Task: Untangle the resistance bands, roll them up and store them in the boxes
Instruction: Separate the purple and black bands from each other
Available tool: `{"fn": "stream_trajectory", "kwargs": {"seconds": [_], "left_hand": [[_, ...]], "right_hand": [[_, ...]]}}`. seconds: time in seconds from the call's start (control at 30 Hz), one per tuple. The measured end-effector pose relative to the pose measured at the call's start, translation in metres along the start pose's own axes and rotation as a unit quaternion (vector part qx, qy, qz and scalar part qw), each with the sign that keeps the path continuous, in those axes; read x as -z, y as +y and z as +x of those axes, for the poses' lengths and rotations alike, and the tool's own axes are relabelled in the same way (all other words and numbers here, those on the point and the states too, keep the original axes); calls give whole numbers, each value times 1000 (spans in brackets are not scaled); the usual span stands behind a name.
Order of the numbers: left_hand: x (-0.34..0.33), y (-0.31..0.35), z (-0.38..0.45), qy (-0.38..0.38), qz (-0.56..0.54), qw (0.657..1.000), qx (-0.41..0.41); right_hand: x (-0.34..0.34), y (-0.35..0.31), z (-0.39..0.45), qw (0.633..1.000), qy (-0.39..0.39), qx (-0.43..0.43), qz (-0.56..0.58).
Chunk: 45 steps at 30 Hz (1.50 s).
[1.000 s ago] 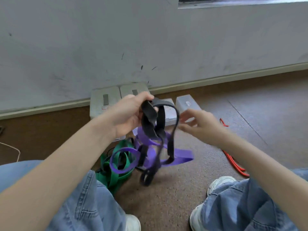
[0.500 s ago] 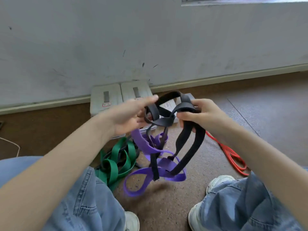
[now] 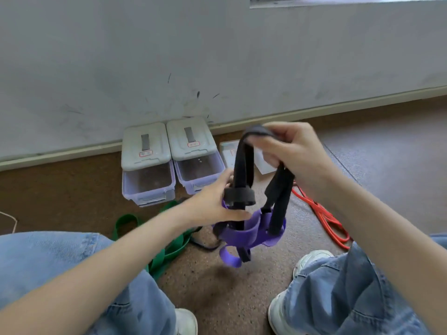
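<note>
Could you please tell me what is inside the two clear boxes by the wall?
Both clear boxes look empty through their uncovered front halves; only the brown floor shows through. Grey lids cover their rear halves, so anything lying there is hidden.

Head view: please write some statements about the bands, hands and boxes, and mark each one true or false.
1. The right hand holds the black band raised. True.
2. The purple band is free of the black band. False: they are tangled.
3. The green band lies on the floor. True.
4. The red band is in the left hand. False: it lies on the floor.
5. Both clear boxes hold rolled bands. False: none shows inside.
</note>
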<state>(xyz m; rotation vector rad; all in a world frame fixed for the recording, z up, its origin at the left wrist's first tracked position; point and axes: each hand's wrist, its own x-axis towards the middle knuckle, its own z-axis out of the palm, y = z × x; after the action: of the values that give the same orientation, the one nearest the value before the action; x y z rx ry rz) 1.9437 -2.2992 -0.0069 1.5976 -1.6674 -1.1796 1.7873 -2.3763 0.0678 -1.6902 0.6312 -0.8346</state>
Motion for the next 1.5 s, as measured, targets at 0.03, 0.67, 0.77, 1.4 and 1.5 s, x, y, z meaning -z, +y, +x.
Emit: {"fn": "stream_trajectory", "kwargs": {"seconds": [0.03, 0.67, 0.77, 1.4, 1.5], "left_hand": [[-8, -2, 2, 46, -17, 999, -9], [69, 69, -7, 189, -457, 867, -55], [71, 64, -7, 217, -473, 854, -23], [12, 38, 2, 88, -85, 992, -31], [41, 60, -1, 193, -193, 958, -90]], "right_hand": [[4, -1, 2, 999, 21, -3, 50], [-5, 39, -24, 879, -317, -146, -324], [-20, 44, -27, 894, -279, -66, -344], [11, -8, -5, 978, -50, 14, 204], [16, -1, -3, 978, -87, -39, 183]]}}
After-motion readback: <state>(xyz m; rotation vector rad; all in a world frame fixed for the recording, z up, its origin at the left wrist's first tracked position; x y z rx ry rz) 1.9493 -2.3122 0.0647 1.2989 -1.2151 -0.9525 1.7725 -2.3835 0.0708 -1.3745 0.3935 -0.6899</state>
